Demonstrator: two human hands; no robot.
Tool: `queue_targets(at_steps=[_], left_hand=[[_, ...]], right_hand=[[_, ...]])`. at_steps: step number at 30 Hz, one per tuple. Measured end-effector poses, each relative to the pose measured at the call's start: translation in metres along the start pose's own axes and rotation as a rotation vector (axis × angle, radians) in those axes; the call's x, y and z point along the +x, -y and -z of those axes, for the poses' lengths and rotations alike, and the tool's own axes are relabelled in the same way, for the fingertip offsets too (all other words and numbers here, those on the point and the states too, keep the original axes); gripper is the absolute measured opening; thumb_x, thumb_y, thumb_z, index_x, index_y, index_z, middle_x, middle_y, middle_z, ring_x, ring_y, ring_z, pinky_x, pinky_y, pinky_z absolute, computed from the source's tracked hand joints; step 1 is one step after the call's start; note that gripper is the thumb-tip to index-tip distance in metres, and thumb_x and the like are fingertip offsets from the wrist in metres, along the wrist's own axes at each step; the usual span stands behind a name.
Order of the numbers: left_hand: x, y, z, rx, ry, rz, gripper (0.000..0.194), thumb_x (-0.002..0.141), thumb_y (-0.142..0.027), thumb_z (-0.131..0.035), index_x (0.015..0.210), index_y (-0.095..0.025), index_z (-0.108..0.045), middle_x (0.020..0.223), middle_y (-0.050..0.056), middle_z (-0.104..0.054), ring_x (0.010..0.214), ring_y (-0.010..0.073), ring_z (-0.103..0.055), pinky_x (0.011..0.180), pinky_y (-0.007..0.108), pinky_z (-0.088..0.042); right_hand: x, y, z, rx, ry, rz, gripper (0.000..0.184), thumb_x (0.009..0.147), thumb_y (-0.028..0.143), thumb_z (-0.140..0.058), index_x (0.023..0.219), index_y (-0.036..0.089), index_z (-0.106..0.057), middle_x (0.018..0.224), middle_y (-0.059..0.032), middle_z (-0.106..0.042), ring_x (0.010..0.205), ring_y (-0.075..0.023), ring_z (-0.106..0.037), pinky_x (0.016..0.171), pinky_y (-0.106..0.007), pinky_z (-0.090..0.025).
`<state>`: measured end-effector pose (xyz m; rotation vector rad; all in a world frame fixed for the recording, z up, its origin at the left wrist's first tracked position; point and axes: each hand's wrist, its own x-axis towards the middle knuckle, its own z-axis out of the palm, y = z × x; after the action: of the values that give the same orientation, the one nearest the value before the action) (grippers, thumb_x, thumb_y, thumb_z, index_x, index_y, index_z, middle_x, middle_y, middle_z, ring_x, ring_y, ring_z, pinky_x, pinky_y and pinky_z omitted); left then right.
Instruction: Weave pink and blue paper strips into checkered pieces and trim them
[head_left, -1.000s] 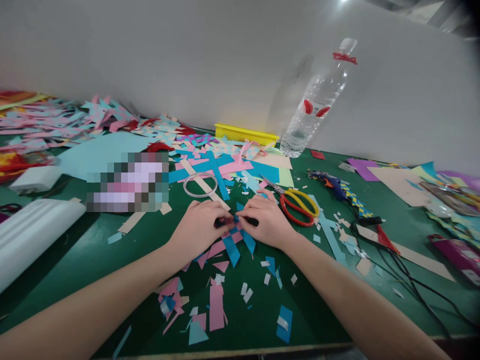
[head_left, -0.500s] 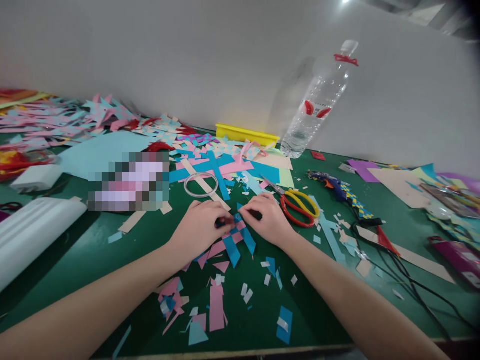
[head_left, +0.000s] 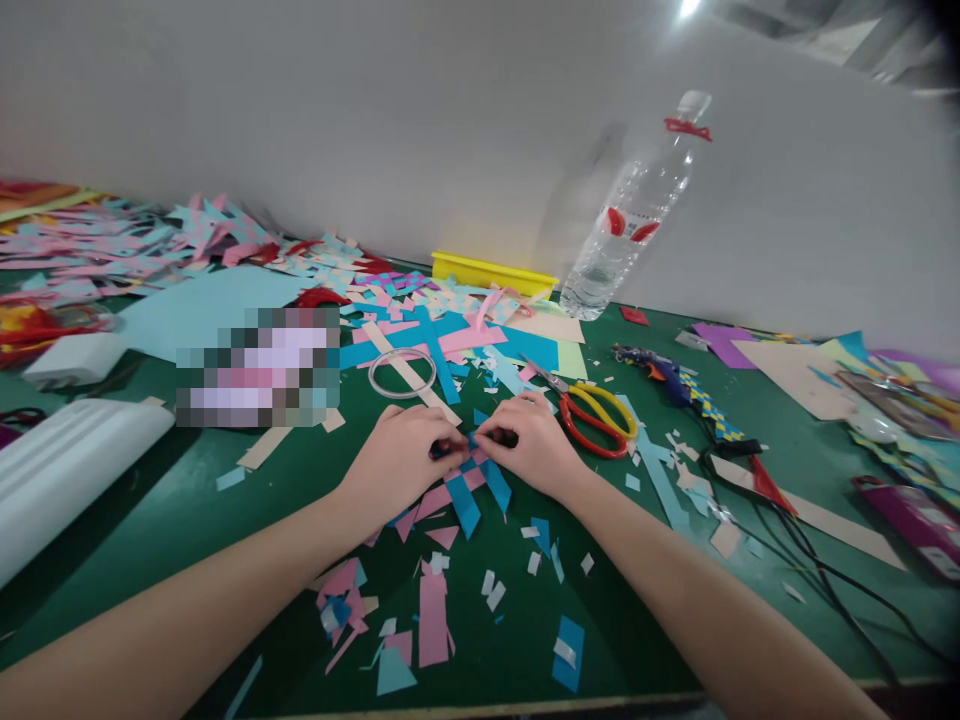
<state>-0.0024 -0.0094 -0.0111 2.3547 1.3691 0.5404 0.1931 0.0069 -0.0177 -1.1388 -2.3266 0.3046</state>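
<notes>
Between my hands is a small piece of woven paper strips (head_left: 474, 474), blue and pink in a checked pattern, with loose strip ends pointing toward me. My left hand (head_left: 401, 450) pinches its upper left part between thumb and fingers. From the other side, my right hand (head_left: 534, 440) pinches the upper edge, its fingertips close to the left ones. The fingers partly hide the top of the weave. Scissors (head_left: 600, 415) with red and yellow handles lie just right of my right hand. A roll of clear tape (head_left: 402, 373) lies flat beyond my left hand.
Paper scraps (head_left: 433, 615) are scattered on the green table (head_left: 255, 620) before me. A plastic bottle (head_left: 630, 215) stands at the back by a yellow tray (head_left: 493, 273). Dark cords (head_left: 806, 545) run along the right. At left are a white adapter (head_left: 75, 358) and piled paper strips (head_left: 97, 240).
My right hand has shifted slightly left, bringing its fingertips nearer to my left hand's at the top of the weave. The left hand has hardly moved.
</notes>
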Motion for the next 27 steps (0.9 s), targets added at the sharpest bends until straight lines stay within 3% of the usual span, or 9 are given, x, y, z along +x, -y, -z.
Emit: queue_targets(at_steps=[16,22,27], left_hand=[[0.000,0.002,-0.001,0.001,-0.010,-0.034,0.021,0.084,-0.036,-0.058,0.070,-0.021,-0.065,0.071,-0.001,-0.063,0.073,0.0174,-0.057,0.067,0.032,-0.028],[0.001,0.002,0.000,-0.003,-0.006,-0.031,0.015,0.083,-0.033,-0.059,0.076,-0.022,-0.068,0.073,-0.001,-0.064,0.075,0.0178,-0.058,0.068,0.032,-0.030],[-0.001,-0.001,0.000,-0.005,0.002,-0.020,0.016,0.084,-0.033,-0.058,0.078,-0.023,-0.069,0.075,-0.001,-0.065,0.076,0.0184,-0.059,0.070,0.033,-0.032]], right_hand=[[0.003,0.012,-0.007,0.022,0.006,-0.215,0.012,0.077,0.021,-0.063,0.066,0.019,-0.061,0.065,0.0043,-0.055,0.065,-0.0105,-0.050,0.083,-0.035,-0.028],[0.001,0.013,-0.004,0.017,0.005,-0.203,0.015,0.081,0.022,-0.061,0.066,0.019,-0.061,0.064,0.0037,-0.054,0.066,-0.0114,-0.051,0.082,-0.035,-0.029],[-0.002,0.013,0.002,0.069,-0.142,-0.149,0.012,0.085,0.025,-0.059,0.076,0.020,-0.064,0.069,0.0038,-0.059,0.065,-0.0105,-0.051,0.082,-0.033,-0.031]])
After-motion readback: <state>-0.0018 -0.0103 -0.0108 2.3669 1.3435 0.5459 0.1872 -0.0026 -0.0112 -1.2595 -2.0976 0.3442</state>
